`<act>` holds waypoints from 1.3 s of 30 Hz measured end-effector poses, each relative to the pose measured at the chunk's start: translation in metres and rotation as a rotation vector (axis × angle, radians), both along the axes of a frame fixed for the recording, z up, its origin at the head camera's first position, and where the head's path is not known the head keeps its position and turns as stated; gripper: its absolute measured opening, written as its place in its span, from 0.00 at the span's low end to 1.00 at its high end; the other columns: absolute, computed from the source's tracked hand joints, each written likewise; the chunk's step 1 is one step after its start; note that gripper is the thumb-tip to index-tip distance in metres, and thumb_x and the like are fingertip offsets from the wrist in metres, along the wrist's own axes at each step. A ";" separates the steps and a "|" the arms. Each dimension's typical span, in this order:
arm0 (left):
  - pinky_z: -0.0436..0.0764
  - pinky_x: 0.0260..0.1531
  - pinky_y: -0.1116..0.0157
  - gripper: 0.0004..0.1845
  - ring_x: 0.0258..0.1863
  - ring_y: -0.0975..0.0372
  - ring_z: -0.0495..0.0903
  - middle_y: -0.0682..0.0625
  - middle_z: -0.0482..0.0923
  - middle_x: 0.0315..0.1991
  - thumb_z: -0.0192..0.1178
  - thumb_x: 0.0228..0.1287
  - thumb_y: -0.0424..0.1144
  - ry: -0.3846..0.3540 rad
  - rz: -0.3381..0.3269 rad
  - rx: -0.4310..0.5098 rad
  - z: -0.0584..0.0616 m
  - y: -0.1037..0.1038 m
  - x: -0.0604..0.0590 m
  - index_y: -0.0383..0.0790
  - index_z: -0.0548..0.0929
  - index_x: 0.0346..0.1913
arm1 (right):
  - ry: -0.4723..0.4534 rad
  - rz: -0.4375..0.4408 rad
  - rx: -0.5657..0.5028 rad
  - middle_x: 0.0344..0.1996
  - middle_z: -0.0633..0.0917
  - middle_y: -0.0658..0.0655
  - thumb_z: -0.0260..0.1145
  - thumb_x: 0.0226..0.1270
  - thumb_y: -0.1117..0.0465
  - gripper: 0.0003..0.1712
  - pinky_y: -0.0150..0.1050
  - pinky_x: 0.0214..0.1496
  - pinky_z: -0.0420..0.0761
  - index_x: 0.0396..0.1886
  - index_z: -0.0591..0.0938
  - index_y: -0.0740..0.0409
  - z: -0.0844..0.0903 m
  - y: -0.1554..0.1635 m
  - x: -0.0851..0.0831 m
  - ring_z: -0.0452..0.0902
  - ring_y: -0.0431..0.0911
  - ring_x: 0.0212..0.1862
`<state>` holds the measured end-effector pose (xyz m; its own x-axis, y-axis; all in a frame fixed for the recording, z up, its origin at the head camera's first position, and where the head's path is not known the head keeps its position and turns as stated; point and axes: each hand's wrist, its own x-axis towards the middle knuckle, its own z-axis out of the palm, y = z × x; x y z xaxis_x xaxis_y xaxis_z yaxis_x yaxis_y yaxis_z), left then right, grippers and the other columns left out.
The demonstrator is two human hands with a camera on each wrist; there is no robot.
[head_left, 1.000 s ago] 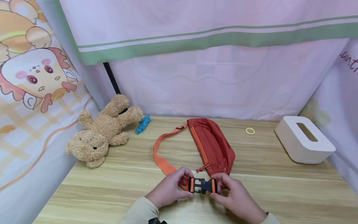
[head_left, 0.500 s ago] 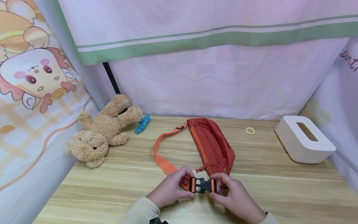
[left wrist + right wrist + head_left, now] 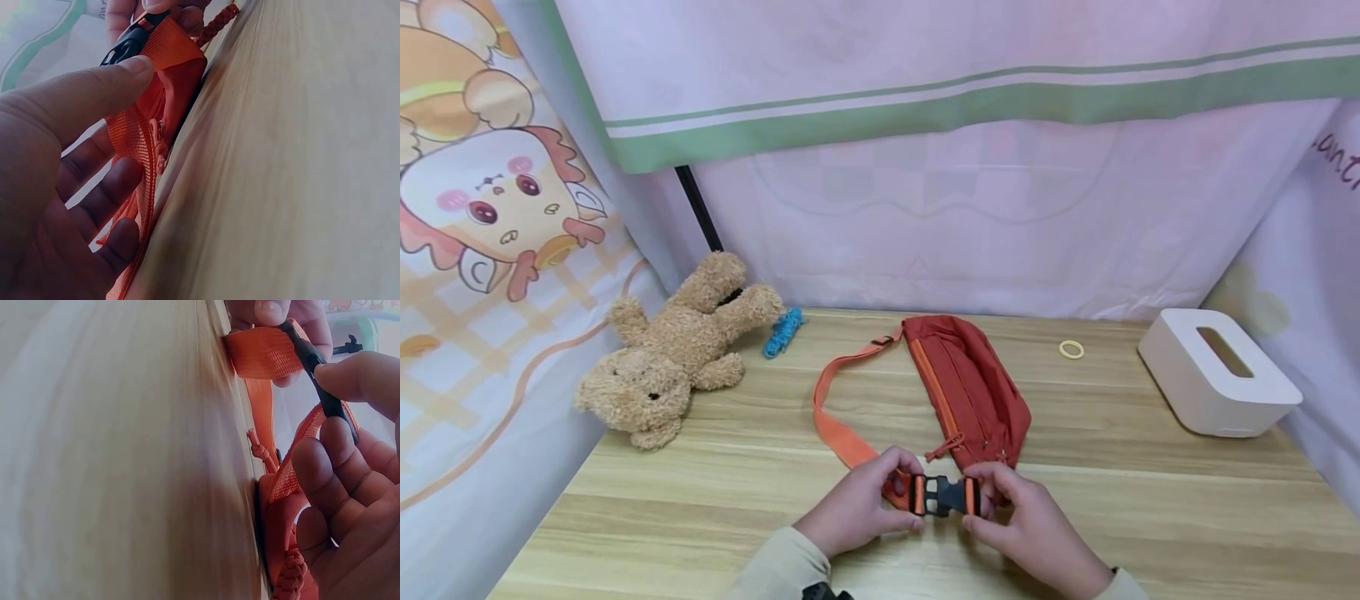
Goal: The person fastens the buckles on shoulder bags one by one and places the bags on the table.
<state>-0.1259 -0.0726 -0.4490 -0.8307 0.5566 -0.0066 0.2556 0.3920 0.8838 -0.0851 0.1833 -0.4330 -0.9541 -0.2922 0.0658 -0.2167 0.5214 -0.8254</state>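
A red waist bag point(image 3: 973, 387) lies on the wooden table, its orange strap point(image 3: 835, 429) looping out to the left. Just in front of it, both hands hold the strap's black side-release buckle point(image 3: 953, 496) level. The left hand point(image 3: 861, 510) pinches the pronged half between thumb and fingers, while the right hand point(image 3: 1030, 518) pinches the socket half. The two halves meet, with part of the prong frame showing outside the socket. Whether they are fully locked I cannot tell. In the right wrist view the buckle point(image 3: 319, 369) is seen edge-on, with orange webbing at both ends.
A brown teddy bear point(image 3: 681, 346) lies at the left, with a blue bundle of cord point(image 3: 783, 333) by its foot. A pale yellow ring point(image 3: 1071, 350) and a white tissue box point(image 3: 1217, 375) are at the right. Curtains hang behind the table point(image 3: 1150, 508).
Almost nothing differs. The left hand has edged slightly to the right with the pronged half, and the buckle halves look a little closer together than a second ago.
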 end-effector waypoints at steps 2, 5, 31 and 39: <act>0.79 0.43 0.66 0.26 0.39 0.65 0.79 0.60 0.79 0.41 0.78 0.53 0.39 0.006 0.000 0.001 0.000 0.000 0.000 0.58 0.74 0.50 | 0.008 0.002 -0.001 0.28 0.77 0.46 0.79 0.56 0.58 0.27 0.34 0.38 0.78 0.55 0.80 0.55 0.000 0.000 0.000 0.74 0.38 0.33; 0.80 0.42 0.67 0.26 0.38 0.65 0.79 0.60 0.79 0.40 0.78 0.52 0.38 0.014 0.000 0.001 0.001 0.001 0.001 0.57 0.74 0.49 | 0.015 0.009 -0.007 0.28 0.77 0.46 0.79 0.56 0.58 0.27 0.34 0.37 0.78 0.54 0.79 0.55 -0.001 0.000 0.000 0.74 0.38 0.33; 0.81 0.43 0.67 0.25 0.40 0.65 0.80 0.61 0.80 0.42 0.78 0.52 0.37 -0.022 0.017 0.037 -0.002 0.004 0.001 0.56 0.77 0.50 | -0.040 -0.017 -0.143 0.29 0.78 0.51 0.78 0.55 0.64 0.26 0.33 0.35 0.77 0.53 0.79 0.59 -0.013 -0.003 -0.001 0.74 0.41 0.33; 0.79 0.41 0.68 0.25 0.38 0.64 0.79 0.59 0.80 0.40 0.79 0.50 0.37 -0.034 0.039 0.062 -0.010 0.004 0.000 0.56 0.78 0.49 | -0.100 -0.045 -0.186 0.29 0.78 0.53 0.77 0.54 0.67 0.27 0.33 0.38 0.77 0.54 0.78 0.61 -0.022 -0.005 -0.002 0.75 0.42 0.34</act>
<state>-0.1259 -0.0683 -0.4586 -0.8514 0.5245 -0.0020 0.2107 0.3456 0.9144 -0.0873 0.1782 -0.4546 -0.9703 -0.2412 0.0186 -0.1085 0.3655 -0.9245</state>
